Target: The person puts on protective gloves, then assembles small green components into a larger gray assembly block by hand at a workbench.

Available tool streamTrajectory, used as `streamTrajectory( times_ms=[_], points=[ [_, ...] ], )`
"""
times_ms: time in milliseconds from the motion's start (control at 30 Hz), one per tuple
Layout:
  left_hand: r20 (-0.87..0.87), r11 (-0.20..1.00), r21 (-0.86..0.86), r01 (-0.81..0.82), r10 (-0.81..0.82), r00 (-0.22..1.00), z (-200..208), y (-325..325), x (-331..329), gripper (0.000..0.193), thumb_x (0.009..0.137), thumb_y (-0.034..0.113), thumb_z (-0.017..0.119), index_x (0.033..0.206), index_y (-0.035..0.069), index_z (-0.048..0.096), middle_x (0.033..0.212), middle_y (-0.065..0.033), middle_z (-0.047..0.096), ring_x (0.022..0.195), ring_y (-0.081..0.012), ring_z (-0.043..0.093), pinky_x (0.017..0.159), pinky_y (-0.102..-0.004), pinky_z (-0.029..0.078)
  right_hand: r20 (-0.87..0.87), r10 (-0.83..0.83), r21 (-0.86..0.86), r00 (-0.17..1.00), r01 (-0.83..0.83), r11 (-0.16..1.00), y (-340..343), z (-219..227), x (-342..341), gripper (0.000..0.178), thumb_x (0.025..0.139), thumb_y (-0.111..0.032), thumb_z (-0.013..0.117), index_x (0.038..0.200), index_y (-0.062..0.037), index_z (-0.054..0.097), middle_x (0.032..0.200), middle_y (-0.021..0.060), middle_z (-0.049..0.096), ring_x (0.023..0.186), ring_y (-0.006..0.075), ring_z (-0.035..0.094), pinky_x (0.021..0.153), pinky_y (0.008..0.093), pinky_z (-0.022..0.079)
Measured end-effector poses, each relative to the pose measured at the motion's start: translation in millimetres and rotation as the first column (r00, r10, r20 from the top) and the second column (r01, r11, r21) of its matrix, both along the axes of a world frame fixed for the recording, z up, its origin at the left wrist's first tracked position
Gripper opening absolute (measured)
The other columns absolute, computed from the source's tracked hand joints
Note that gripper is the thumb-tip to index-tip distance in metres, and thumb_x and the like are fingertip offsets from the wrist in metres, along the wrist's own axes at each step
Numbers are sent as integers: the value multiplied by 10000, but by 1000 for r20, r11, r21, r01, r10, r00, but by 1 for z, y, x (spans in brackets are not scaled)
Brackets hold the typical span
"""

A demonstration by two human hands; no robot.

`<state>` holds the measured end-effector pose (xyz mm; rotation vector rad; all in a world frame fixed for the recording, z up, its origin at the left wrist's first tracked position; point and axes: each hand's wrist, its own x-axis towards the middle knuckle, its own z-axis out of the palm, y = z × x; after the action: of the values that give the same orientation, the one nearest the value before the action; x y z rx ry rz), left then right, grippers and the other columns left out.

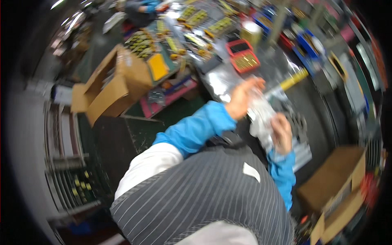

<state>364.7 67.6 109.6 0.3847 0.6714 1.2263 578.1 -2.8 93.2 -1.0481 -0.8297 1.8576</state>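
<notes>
A crumpled, whitish see-through plastic bag [261, 113] hangs between my two hands, above the near edge of the dark workbench. My left hand [244, 98] is closed on its far end, with the fingertips drawn together. At the bag's right side my right hand [281, 132] grips it with curled fingers. Motion blurs both hands and the bag, and what the bag holds cannot be made out. Beyond the hands lie an open red case [244, 62] with brass-coloured pieces and a yellow-and-clear tube-like thing [292, 81].
An open cardboard box [132, 77] stands at the left, another cardboard box [330, 177] at the lower right. Blue bins [308, 47] with small parts line the far right. Yellow-and-black tools [196, 18] cover the far bench, where another person's blue sleeve [152, 6] shows.
</notes>
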Motion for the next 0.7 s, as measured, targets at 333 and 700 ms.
streamTrajectory(
  times_ms=[333,700],
  points=[
    [107,982,16,189,-189,976,8,1,-1,481,994,417,456,1349,94,460,1127,-67,574,1067,-207,536,972,-381,415,-245,-361,46,900,383,923,6,-11,1,174,904,-127,647,1021,-7,599,840,8,605,766,82,576,684,210,448],
    [-766,928,316,197,128,630,-2,-26,12,408,881,122,599,1258,26,476,1189,-63,515,1114,-166,487,977,-339,382,-279,-455,-24,846,467,884,-4,-2,1,175,887,-139,666,1011,-43,590,841,7,612,718,76,562,651,219,467]
  ],
)
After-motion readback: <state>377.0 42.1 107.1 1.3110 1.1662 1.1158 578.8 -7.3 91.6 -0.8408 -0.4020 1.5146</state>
